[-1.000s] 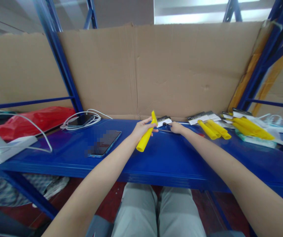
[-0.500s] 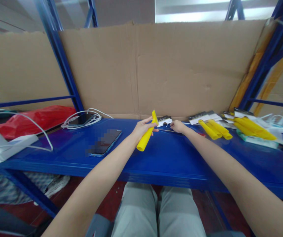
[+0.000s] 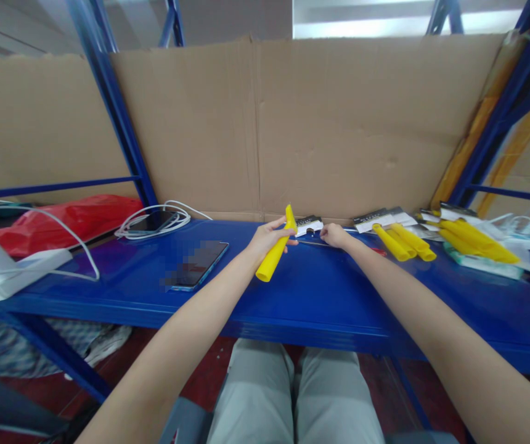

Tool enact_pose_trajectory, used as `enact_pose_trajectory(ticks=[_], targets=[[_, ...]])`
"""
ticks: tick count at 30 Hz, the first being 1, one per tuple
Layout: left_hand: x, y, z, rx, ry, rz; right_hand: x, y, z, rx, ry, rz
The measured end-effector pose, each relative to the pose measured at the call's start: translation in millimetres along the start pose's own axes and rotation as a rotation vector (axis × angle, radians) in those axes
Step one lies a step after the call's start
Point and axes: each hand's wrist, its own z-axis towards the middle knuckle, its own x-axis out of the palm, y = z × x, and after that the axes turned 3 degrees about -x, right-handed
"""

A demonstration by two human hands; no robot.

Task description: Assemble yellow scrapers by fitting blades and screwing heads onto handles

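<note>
A yellow tube [image 3: 270, 262] slants across my left hand [image 3: 265, 238], whose fingers are wrapped round it; its open end points down toward me. To the right, my right hand [image 3: 332, 234] is closed beside a black-and-white card [image 3: 309, 224] near the back of the blue table [image 3: 313, 296]. What its fingertips pinch is too small to make out. A thin dark rod [image 3: 313, 243] lies between the two hands. Further right, several yellow tubes [image 3: 397, 243] lie with black-and-white cards [image 3: 376, 219] behind them.
A phone [image 3: 199, 265] lies left of my left arm. Coiled white cable [image 3: 179, 223], a red bag [image 3: 66, 223] and a white power strip [image 3: 29, 271] are at the left. More yellow tubes [image 3: 477, 240] rest on a green-and-white packet [image 3: 487, 264] at the right. Cardboard [image 3: 339, 129] stands behind.
The view has shifted very slightly. Both hands keep nearly the same place and grip, with no clear movement of the yellow tube.
</note>
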Motion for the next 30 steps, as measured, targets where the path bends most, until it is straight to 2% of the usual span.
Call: enact_pose_trajectory(ticks=[11,16,21,26,28,30], targets=[[0.0,0.0,-6.5,-0.019,0.085,0.083,7.0,-4.0,7.6,0.015,0.125,-0.002],[-1.7,3.9,-6.6,-0.074,0.126,0.067,8.8,-5.6,7.3,0.010,0.132,0.022],[0.7,3.3,-8.6,-0.127,0.164,0.068,1.9,-1.0,-2.4,0.016,0.063,0.069],[1.4,7.0,-6.4,-0.157,0.204,0.074,-16.6,2.0,-8.8,0.009,-0.032,0.156],[1.6,7.6,-6.5,-0.170,0.205,0.075,-24.1,4.4,-12.5,-0.003,-0.083,0.253],[2.3,6.9,-7.6,-0.173,0.212,0.077,-28.0,8.6,-18.8,-0.019,-0.135,0.525]])
